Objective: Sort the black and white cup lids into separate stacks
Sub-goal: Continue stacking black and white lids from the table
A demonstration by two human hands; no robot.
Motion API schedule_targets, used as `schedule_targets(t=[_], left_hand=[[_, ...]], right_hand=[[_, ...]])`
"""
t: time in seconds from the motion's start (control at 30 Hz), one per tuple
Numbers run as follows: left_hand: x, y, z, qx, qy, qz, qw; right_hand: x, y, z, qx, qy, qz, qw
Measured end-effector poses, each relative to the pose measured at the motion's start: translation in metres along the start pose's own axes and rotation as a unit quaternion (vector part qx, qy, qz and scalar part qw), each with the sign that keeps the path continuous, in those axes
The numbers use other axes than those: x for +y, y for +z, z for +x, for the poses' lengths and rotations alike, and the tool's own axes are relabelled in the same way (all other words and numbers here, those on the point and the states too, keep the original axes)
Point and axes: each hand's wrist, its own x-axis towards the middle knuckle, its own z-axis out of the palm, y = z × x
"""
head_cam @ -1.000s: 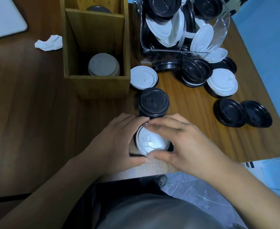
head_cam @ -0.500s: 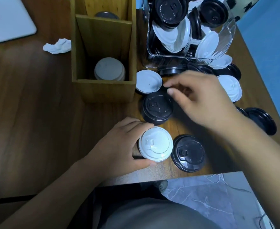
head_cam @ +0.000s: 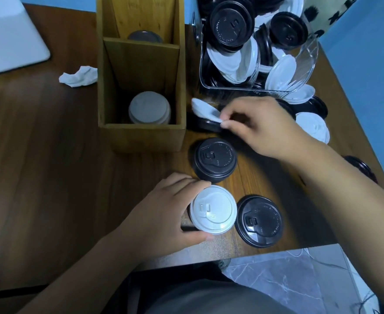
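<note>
Brown wood-grain surface [head_cam: 39, 155], lids strewn toward its right edge. Near edge: left hand [head_cam: 161, 214], grip curled round a short stack of white plastic cup lids [head_cam: 212, 210], thumb on the near side, fingers over the far rim; number in the stack cannot be told. Further in: right hand [head_cam: 263, 128], grip pinching one tilted white plastic lid [head_cam: 203, 111] by its rim, one side raised off a black plastic lid [head_cam: 203, 126] lying just beside the open wooden two-compartment box [head_cam: 141, 137]. Between the hands, one stack of black lids [head_cam: 214, 159], number unclear; one single black lid [head_cam: 260, 220] flat at the near edge, just beside the held stack. Box: one pale lid stack [head_cam: 149, 107] in the near compartment, something dark in the far one. Tipped clear plastic tub [head_cam: 309, 62] at the far edge, contents mixed: two black tops plain, several white, rest uncountable. Judgement: thin moulded plastic, light, springy, smooth; lids nest and may cling in pairs, so take by the rim between thumb and fingertip and check only one comes away.
</note>
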Motion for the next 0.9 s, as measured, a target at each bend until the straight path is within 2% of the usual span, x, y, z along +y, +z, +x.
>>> schedule_targets(t=[0.03, 0.07, 0.13, 0.2, 0.27, 0.3, 0.33, 0.37, 0.43, 0.5, 0.6, 0.67, 0.73, 0.8, 0.9], left_hand=[[0.000, 0.000, 0.000, 0.001, -0.001, 0.000, 1.000], [0.000, -0.001, -0.001, 0.002, -0.001, 0.000, 1.000], [0.000, 0.000, -0.001, 0.003, -0.001, 0.000, 1.000], [0.000, 0.000, -0.001, 0.001, -0.002, 0.001, 1.000], [-0.001, 0.001, 0.000, 0.000, -0.003, 0.003, 1.000], [-0.001, 0.001, 0.000, -0.001, -0.003, 0.004, 1.000], [-0.001, 0.001, 0.001, -0.001, -0.003, 0.005, 1.000], [-0.001, 0.001, 0.001, -0.002, -0.003, 0.005, 1.000], [-0.001, 0.001, 0.001, -0.002, -0.001, 0.006, 1.000], [-0.001, 0.001, 0.000, -0.002, 0.001, 0.012, 1.000], [-0.001, 0.001, -0.001, 0.000, 0.002, 0.013, 1.000], [-0.002, 0.002, -0.001, 0.003, 0.004, 0.012, 1.000], [-0.001, 0.001, -0.001, 0.006, 0.007, 0.014, 1.000], [0.000, 0.001, -0.002, 0.005, 0.008, 0.016, 1.000], [0.000, 0.000, -0.001, 0.003, 0.009, 0.019, 1.000]], right_hand=[[-0.002, -0.003, -0.009, 0.025, 0.057, 0.100, 0.993], [-0.005, -0.006, -0.020, 0.053, 0.105, 0.208, 0.971], [-0.011, -0.009, -0.045, 0.104, 0.185, 0.390, 0.896], [-0.017, -0.008, -0.075, 0.136, 0.274, 0.519, 0.798], [-0.020, -0.003, -0.102, 0.161, 0.359, 0.590, 0.705], [-0.022, 0.001, -0.113, 0.171, 0.398, 0.601, 0.672], [-0.022, 0.006, -0.121, 0.180, 0.430, 0.599, 0.652], [-0.023, 0.010, -0.128, 0.190, 0.453, 0.584, 0.646], [-0.024, 0.014, -0.135, 0.214, 0.482, 0.514, 0.676], [-0.025, 0.009, -0.140, 0.208, 0.486, 0.404, 0.747], [-0.019, 0.000, -0.150, 0.090, 0.428, 0.138, 0.889], [-0.011, -0.007, -0.151, 0.042, 0.340, -0.010, 0.940], [-0.004, -0.017, -0.144, 0.010, 0.240, -0.056, 0.969], [0.005, -0.027, -0.132, -0.075, 0.141, -0.063, 0.985], [0.011, -0.031, -0.108, -0.211, 0.064, -0.087, 0.971]])
